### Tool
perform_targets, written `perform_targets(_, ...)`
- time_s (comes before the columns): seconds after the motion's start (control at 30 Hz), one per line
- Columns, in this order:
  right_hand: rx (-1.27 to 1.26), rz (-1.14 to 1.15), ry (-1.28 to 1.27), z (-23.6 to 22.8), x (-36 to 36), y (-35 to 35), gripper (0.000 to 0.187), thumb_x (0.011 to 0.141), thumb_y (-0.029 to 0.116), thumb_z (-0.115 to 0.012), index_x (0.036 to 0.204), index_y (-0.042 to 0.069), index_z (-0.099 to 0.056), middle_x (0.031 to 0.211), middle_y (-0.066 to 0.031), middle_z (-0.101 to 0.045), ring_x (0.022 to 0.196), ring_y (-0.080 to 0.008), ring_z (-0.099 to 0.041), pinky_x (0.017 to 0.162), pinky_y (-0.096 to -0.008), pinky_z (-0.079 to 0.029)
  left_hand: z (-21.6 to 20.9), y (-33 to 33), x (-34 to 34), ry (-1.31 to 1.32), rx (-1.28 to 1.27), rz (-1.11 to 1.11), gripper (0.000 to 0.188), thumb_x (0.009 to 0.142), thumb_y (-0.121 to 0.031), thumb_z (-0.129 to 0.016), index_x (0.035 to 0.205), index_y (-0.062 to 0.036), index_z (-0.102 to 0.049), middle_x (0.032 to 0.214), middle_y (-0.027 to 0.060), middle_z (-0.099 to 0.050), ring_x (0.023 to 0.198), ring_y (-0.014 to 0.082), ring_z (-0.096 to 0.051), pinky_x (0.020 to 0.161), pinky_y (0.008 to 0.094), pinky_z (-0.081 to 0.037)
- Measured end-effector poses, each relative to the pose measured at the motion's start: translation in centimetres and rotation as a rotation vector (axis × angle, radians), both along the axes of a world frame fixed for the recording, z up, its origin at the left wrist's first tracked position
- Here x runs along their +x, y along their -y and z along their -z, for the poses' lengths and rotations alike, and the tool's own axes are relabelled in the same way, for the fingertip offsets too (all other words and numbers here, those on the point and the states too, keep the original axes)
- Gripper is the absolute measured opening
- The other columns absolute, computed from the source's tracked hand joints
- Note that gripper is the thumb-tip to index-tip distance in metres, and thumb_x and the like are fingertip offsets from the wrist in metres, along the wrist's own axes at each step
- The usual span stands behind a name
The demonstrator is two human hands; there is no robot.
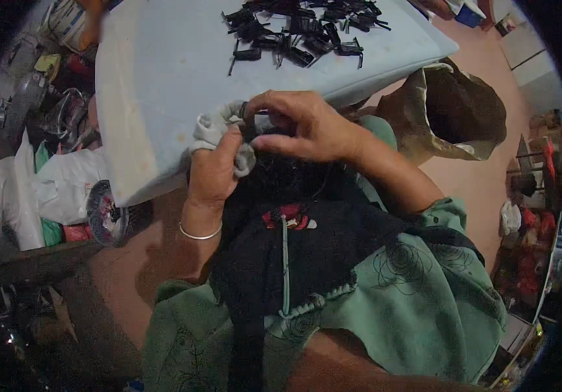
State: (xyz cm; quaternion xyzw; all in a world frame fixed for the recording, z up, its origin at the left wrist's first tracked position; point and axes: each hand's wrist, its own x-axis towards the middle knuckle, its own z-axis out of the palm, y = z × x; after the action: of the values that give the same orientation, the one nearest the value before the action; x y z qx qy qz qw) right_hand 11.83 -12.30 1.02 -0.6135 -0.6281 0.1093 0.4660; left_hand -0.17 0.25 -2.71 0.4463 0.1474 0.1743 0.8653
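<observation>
My left hand (214, 171) grips a crumpled grey-white cloth (212, 127) at the near edge of a pale blue board (163, 72). My right hand (297, 124) pinches a small dark part against that cloth, thumb and fingers closed on it; the part is mostly hidden. Both hands touch each other above a black garment (294, 242) on my lap. A silver bangle (199, 234) circles my left wrist. A pile of several small black plastic parts (300, 29) lies on the far side of the board.
A brown paper bag (454, 114) stands open to the right of the board. White plastic bags (46, 189) and a round patterned item (103, 212) lie left on a dark ledge. Metal pots (65, 111) sit far left. Cluttered shelves (542, 215) fill the right edge. Reddish floor surrounds me.
</observation>
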Motion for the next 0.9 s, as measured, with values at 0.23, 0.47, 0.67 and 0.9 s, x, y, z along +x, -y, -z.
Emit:
perform_targets(0.23, -0.081, 0.297, -0.255, 1.6, -1.1, -0.8, 0.02, 0.08, 0.019, -0.06, 0.079, 0.001, -0.051, 0.06, -0.0017, -0.046, 0.057, -0.006, -0.039, 0.05, -0.0229, -0.035, -2.0, 1.3, -0.2, -0.03, 0.51, 0.006, 0.014, 0.083, -0.004, -0.047, 0.097, -0.002, -0.05, 0.076, 0.0012, -0.053, 0.053, 0.0054, -0.049, 0.046, 0.0182, -0.04)
perform_targets(0.47, -0.088, 0.165, -0.184, 1.6, -1.0, -0.3, 0.023, 0.087, 0.018, -0.049, 0.076, -0.002, -0.05, 0.059, -0.0012, -0.044, 0.057, -0.0069, -0.038, 0.051, -0.0266, -0.037, -1.1, 1.3, 0.5, -0.065, 0.677, -0.168, 0.012, 0.08, 0.0, -0.05, 0.091, -0.0022, -0.051, 0.071, -0.0013, -0.05, 0.054, 0.0036, -0.047, 0.046, 0.0183, -0.038)
perform_targets(0.67, -0.13, 0.22, -0.323, 2.3, -1.8, -1.2, 0.026, 0.086, 0.02, -0.047, 0.076, -0.003, -0.054, 0.062, -0.0203, -0.052, 0.053, -0.0243, -0.049, 0.054, -0.0357, -0.042, 1.3, 1.1, 1.0, 0.107, 1.261, -0.402, 0.015, 0.076, -0.001, -0.052, 0.092, 0.001, -0.053, 0.075, 0.0096, -0.056, 0.065, 0.0202, -0.055, 0.057, 0.0291, -0.045)
perform_targets(0.9, -0.131, 0.287, -0.444, 5.5, -2.2, -2.1, 0.027, 0.089, 0.02, -0.045, 0.078, -0.003, -0.054, 0.062, -0.0023, -0.051, 0.063, -0.0059, -0.041, 0.057, -0.0263, -0.04, 0.9, 1.5, 0.8, -0.003, 1.573, -0.401, 0.017, 0.074, -0.002, -0.05, 0.089, 0.002, -0.055, 0.077, 0.0169, -0.057, 0.071, 0.0313, -0.057, 0.065, 0.0354, -0.046)
